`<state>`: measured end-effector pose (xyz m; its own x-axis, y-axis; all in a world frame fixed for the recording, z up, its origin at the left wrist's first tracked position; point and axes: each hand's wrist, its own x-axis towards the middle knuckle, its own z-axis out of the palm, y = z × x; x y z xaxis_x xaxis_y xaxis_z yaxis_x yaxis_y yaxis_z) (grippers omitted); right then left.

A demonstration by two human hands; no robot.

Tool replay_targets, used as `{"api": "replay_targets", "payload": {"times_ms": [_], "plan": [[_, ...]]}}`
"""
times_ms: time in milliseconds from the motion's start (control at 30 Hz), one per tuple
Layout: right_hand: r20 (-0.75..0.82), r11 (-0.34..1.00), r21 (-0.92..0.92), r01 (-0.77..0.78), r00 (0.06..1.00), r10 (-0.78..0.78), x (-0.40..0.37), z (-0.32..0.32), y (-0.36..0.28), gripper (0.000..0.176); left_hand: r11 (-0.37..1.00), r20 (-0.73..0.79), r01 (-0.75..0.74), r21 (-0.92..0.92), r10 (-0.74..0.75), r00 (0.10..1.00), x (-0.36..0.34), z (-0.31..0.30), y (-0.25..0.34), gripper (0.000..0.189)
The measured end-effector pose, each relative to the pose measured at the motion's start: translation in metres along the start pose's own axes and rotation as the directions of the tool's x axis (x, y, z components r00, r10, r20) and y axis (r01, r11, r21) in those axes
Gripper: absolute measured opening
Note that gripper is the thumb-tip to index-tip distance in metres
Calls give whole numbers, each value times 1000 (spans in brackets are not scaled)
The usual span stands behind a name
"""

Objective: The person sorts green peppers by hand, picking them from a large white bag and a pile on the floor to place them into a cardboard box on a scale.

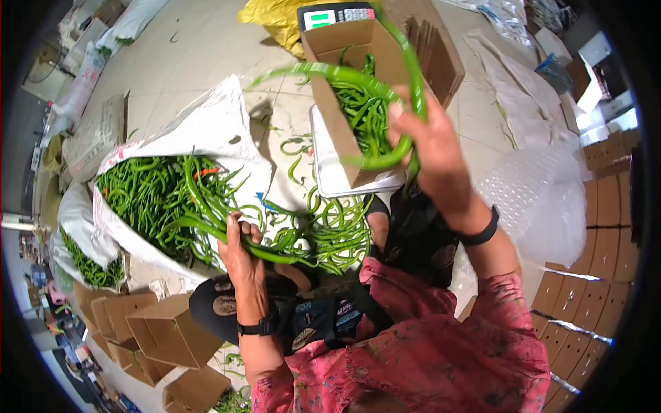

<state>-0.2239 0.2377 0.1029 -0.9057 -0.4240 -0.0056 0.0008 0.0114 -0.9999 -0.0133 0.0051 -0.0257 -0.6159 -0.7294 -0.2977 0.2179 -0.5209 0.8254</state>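
Note:
My right hand (427, 134), a little blurred, is closed around a few long green chili peppers (330, 72) above the cardboard box (337, 134). That box holds many green peppers (368, 113) and stands on a white scale (323, 172) with a lit display (319, 19). Lower left, my left hand (242, 248) grips several more green chili peppers (200, 203). It is beside the mouth of a white woven sack (206, 124) full of peppers. Loose peppers (337, 234) lie piled between the sack and my legs.
A second sack (89, 234) with peppers is at the left. Open cardboard boxes (172, 334) stand lower left, and stacked boxes (599, 255) line the right. Bubble wrap (533, 199) lies near my right arm. A yellow bag (279, 27) sits behind the scale.

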Motion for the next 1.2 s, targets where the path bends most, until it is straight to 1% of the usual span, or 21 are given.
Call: {"api": "replay_targets", "payload": {"times_ms": [133, 267, 333, 367, 433, 467, 533, 600, 633, 667, 700, 733, 800, 833, 900, 933, 1000, 1033, 1100, 1133, 1200], "plan": [[-128, 999, 25, 37, 991, -34, 60, -35, -5, 34, 998, 22, 13, 63, -14, 1000, -1, 14, -2, 31], [-180, 997, -80, 4, 984, -19, 103, -61, 47, 31, 997, -12, 36, 72, -35, 999, 0, 31, -5, 29], [-10, 965, -188, -181, 983, 183, 106, -69, 69, 30, 995, -21, 59, 80, -57, 998, 2, 33, -8, 28], [-15, 965, -186, -185, 983, 185, 109, -80, 84, 30, 993, -32, 79, 85, -76, 997, 3, 34, -9, 28], [9, 775, -603, -189, 970, 244, 113, -102, 101, 29, 990, -28, 96, 107, -93, 995, 6, 31, -13, 29], [6, 774, -602, -195, 969, 248, 113, -109, 102, 29, 986, -30, 111, 125, -108, 994, 6, 31, -14, 29], [-1, 782, -609, -134, 986, 168, 112, -121, 106, 26, 983, -38, 107, 149, -103, 994, 6, 31, -17, 30], [-10, 806, -562, -184, 976, 216, 110, -117, 103, 27, 986, -38, 127, 112, -123, 992, 10, 28, -20, 31], [127, 678, -734, 40, 989, 79, 110, -116, 102, 28, 984, -40, 134, 118, -130, 991, 11, 29, -22, 31], [291, 487, -832, 265, 956, -22, 111, -113, 100, 30, 983, -39, 137, 119, -133, 990, 13, 31, -23, 31], [324, 476, -846, 238, 940, 105, 111, -109, 96, 32, 981, -46, 139, 139, -134, 990, 12, 34, -22, 30], [324, 479, -846, 236, 940, 109, 115, -104, 97, 32, 977, -53, 143, 160, -136, 989, 11, 36, -22, 29], [428, 375, -872, 314, 861, 275, 126, -100, 100, 31, 977, -46, 145, 158, -140, 989, 10, 39, -21, 28], [428, 373, -873, 313, 859, 280, 129, -102, 105, 31, 978, -38, 143, 151, -139, 990, 10, 40, -22, 27], [507, 349, -823, 448, 856, 98, 134, -104, 117, 34, 978, -34, 141, 156, -138, 990, 8, 40, -22, 27], [509, 352, -822, 448, 855, 101, 137, -97, 114, 34, 977, -25, 134, 164, -132, 991, 8, 40, -22, 27], [544, 299, -834, 464, 784, 298, 147, -75, 101, 38, 978, -34, 145, 153, -141, 989, 6, 42, -21, 26], [548, 300, -831, 468, 780, 302, 150, -67, 106, 38, 974, -34, 163, 155, -159, 987, 6, 42, -20, 26], [329, 124, -941, 314, 771, 545, 154, -53, 118, 47, 972, -37, 179, 155, -175, 984, 5, 41, -20, 26], [332, 122, -940, 319, 770, 546, 154, -48, 118, 47, 969, -32, 196, 150, -194, 981, 3, 41, -20, 26], [302, 192, -953, 234, 678, 670, 149, -41, 116, 54, 967, -25, 218, 132, -216, 976, 0, 43, -22, 26]]}}
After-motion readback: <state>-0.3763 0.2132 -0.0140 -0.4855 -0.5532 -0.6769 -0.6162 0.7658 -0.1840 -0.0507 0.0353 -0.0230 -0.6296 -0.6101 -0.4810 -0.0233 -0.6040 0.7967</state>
